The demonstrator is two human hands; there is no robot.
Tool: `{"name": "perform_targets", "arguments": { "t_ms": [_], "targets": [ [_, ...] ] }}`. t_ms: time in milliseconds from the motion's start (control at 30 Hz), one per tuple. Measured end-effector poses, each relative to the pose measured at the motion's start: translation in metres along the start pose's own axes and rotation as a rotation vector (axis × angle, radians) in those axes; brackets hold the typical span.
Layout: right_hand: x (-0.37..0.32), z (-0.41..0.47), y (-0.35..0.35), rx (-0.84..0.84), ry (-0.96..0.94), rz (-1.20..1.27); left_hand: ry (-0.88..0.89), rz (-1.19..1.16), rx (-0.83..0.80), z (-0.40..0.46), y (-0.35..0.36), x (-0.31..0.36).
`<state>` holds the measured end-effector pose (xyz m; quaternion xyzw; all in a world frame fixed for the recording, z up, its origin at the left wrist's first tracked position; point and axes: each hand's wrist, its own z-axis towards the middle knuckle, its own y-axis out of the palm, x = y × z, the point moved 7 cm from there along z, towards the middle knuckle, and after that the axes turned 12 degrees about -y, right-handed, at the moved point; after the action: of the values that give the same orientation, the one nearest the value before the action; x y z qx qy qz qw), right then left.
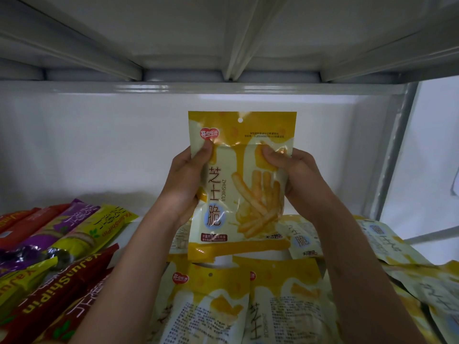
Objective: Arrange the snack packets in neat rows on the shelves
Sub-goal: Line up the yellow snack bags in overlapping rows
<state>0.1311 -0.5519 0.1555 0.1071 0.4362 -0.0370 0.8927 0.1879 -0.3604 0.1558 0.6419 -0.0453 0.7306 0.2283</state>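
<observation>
A yellow and white cheese-stick snack packet [242, 184] stands upright in the middle of the shelf opening, held up in front of the white back wall. My left hand [185, 180] grips its left edge with the thumb on the front. My right hand [295, 175] grips its right edge the same way. Below it, several more of the same yellow packets [211, 301] lie flat and overlapping on the shelf, some showing their backs.
Long biscuit packets in red, purple and yellow-green [49, 247] lie in a loose heap at the left. More yellow packets [407, 259] spread to the right. A metal shelf upright [392, 155] stands at the right; the upper shelf's underside [223, 33] is close overhead.
</observation>
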Motion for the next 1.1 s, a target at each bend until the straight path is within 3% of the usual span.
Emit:
{"name": "perform_targets", "arguments": {
  "t_ms": [233,533,800,1100],
  "targets": [
    [-0.001,0.001,-0.006,0.077,-0.058,-0.004,-0.094,0.109,-0.151,-0.001,0.008,-0.011],
    [0.008,-0.002,0.001,-0.051,0.059,-0.039,-0.056,0.066,-0.041,0.003,-0.005,-0.011],
    [0.004,0.0,-0.012,0.131,-0.025,-0.139,-0.171,0.222,-0.199,0.002,0.004,-0.023],
    [0.012,-0.009,0.008,-0.139,0.178,-0.042,-0.085,0.14,-0.072,0.006,-0.001,-0.019]
  ]
}}
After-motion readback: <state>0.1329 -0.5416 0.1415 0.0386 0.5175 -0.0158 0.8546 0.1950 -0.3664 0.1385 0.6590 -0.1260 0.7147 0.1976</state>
